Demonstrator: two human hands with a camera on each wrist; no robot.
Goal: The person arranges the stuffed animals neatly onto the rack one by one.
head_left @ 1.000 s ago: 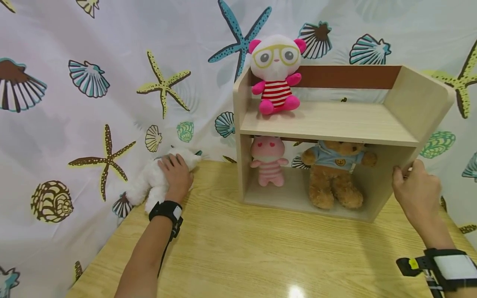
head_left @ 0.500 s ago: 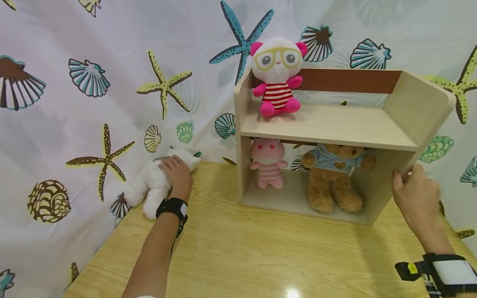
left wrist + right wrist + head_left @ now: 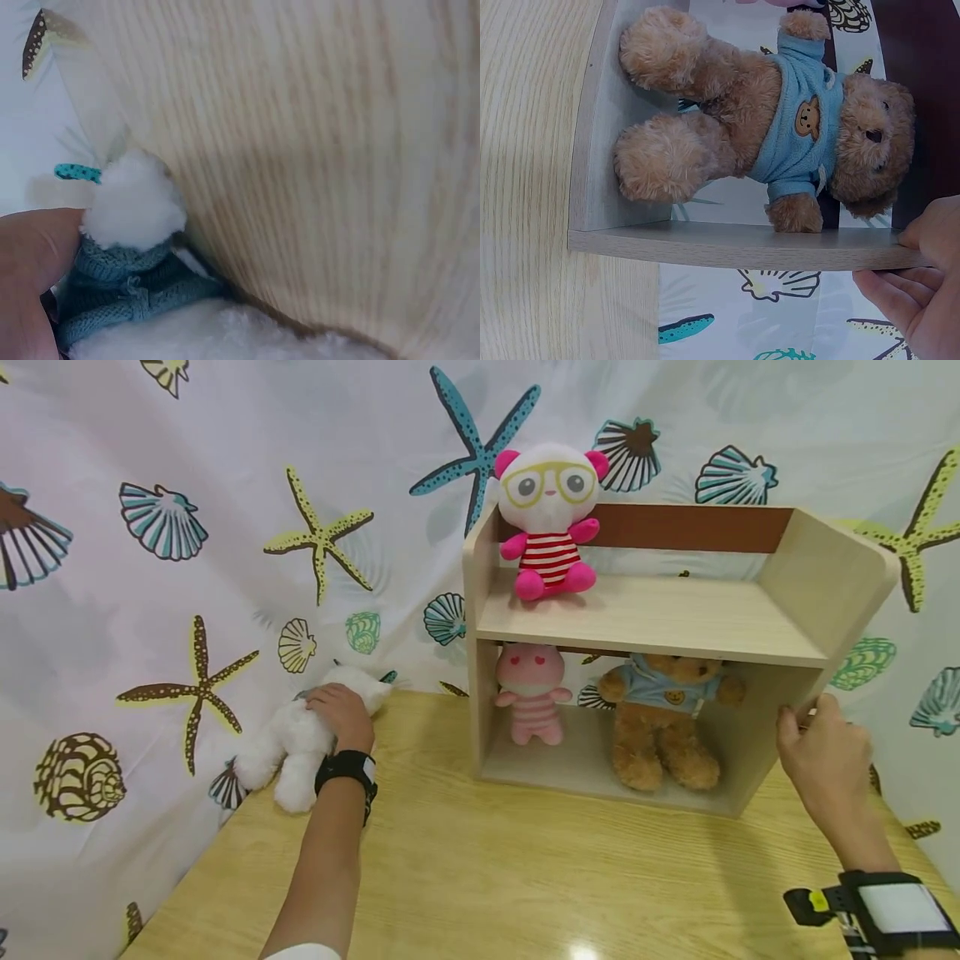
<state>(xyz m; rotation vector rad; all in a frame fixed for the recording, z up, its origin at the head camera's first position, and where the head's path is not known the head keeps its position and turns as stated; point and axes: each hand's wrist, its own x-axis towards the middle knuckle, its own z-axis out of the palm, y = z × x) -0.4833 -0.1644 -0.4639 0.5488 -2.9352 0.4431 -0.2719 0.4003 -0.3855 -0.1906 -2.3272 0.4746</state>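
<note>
My left hand lies over a white fluffy plush toy at the table's left edge, its fingers curled across the toy's body. In the left wrist view the thumb presses beside the toy's teal knitted garment; the other fingers are hidden there. At the right, my right hand pinches the side panel of a two-tier wooden shelf. The right wrist view has the thumb on the panel's inner side and the fingers outside it. A brown teddy bear in a blue hoodie sits just inside that panel.
A white and pink panda plush sits at the left of the upper tier. Below it stands a pink striped plush. The shelf rests on a wood-grain table, backed by a shell-and-starfish patterned cloth.
The head view has shifted slightly. My left forearm has swung a little to the right while the hand stays on the white plush toy. My right hand keeps its hold on the shelf.
</note>
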